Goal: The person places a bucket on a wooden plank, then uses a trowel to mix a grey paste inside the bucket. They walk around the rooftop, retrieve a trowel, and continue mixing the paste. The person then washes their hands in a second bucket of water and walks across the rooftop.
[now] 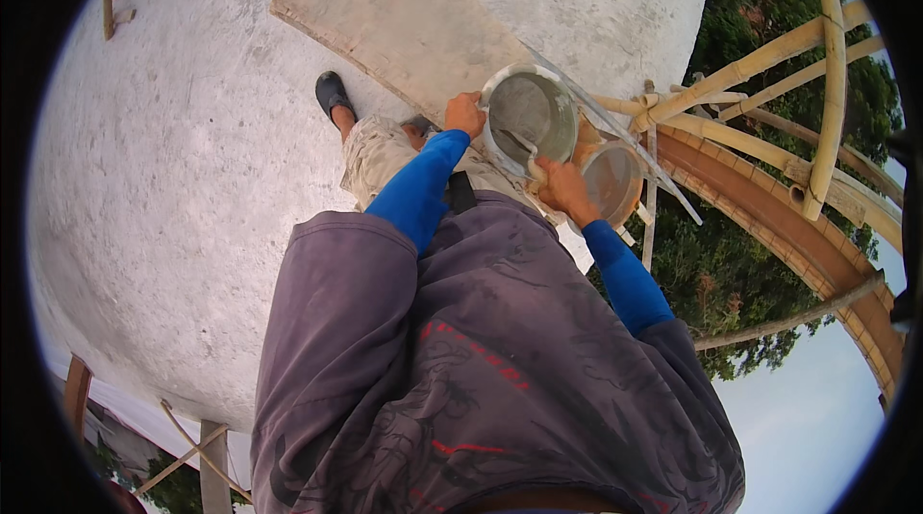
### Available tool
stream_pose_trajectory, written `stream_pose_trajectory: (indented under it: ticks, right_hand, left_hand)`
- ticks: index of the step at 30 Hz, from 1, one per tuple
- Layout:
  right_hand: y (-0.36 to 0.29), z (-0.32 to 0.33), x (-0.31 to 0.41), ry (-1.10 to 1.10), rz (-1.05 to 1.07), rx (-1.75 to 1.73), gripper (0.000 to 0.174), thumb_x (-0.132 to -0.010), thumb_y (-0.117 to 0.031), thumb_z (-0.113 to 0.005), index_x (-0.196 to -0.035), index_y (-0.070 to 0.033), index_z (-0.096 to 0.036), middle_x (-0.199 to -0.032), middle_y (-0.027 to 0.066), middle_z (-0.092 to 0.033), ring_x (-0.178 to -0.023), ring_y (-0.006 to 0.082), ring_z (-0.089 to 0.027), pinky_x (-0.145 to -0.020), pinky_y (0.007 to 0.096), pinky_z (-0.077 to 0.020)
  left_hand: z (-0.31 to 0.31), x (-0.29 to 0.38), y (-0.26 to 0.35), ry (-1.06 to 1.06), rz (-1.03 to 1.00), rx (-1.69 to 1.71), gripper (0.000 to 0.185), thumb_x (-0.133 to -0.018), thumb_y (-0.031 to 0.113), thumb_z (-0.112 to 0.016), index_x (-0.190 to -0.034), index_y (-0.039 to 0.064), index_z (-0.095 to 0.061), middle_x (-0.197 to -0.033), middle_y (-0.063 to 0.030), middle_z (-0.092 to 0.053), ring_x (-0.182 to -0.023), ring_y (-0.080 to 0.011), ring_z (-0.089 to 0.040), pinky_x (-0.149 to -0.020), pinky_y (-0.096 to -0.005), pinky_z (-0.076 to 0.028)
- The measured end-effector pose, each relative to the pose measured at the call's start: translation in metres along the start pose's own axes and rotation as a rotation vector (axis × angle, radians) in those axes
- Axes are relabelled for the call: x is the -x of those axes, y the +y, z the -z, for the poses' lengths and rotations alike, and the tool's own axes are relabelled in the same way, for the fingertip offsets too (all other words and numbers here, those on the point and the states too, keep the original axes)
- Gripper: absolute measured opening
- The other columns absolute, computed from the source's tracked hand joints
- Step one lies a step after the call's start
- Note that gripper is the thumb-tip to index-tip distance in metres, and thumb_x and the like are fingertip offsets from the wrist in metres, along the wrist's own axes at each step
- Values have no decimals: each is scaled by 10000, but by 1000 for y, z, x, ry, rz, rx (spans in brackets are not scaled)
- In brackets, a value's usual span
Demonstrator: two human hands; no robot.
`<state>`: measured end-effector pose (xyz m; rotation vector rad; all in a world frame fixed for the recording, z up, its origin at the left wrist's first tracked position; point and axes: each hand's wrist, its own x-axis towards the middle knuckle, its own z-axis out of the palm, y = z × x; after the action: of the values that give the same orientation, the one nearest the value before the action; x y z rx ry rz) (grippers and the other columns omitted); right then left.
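A white bucket [530,69] stands tilted in front of me and holds grey, wet-looking mortar [530,106]. My left hand [465,115] grips its rim on the left side. In my right hand [566,187] is the pale handle of a trowel [532,153], held at the bucket's near rim. The trowel's blade reaches down into the bucket and is partly lost against the mortar. Beside my right hand sits an orange bucket [637,182] with greyish contents, partly hidden behind the hand and the white bucket.
A large plywood board [404,20] lies on the pale concrete floor [166,153]. A long straight bar [667,186] runs past the buckets. Bamboo scaffolding poles [750,63] and a curved brown beam [779,218] stand beyond the slab's right edge. Wood pieces [109,2] lie far left.
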<state>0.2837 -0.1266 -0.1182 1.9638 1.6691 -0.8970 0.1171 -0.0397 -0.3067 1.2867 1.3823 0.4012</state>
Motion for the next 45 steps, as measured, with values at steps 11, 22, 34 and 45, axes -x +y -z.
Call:
stream_pose_trajectory:
  ticks: [11,22,34,45]
  right_hand:
    - [-5,-1,-13,-178,-370,-965,422,-788,-90,-653,-1198,-28,-575,-723,113,-647,-505,137,-555,-431,294,-434]
    - [-2,-7,-67,74,-407,-1026,400,-803,-107,-668,-1176,-49,-535,-778,117,-649,-582,178,-599,-447,324,-457]
    - [15,26,-57,220,-21,273,208,-838,-113,-570,-1039,-115,-623,-861,225,-639,-764,417,-656,-636,520,-503]
    - [27,12,-24,75,8,311,205,-904,-125,-483,-1033,-76,-635,-764,217,-660,-735,396,-671,-604,497,-521]
  left_hand:
    - [7,1,9,-28,92,35,443,-710,137,-730,-1140,49,-672,-1039,-243,-667,-969,-393,-648,-850,-418,-513]
    - [6,4,8,7,20,-12,432,-718,122,-724,-1140,51,-669,-1017,-246,-666,-958,-396,-643,-843,-432,-517]
    - [4,3,7,-2,45,-8,465,-711,119,-729,-1162,31,-659,-1057,-255,-657,-991,-386,-642,-868,-410,-516]
    - [7,-6,6,-69,-9,-38,417,-705,126,-722,-1113,45,-682,-958,-247,-681,-905,-374,-672,-812,-412,-522]
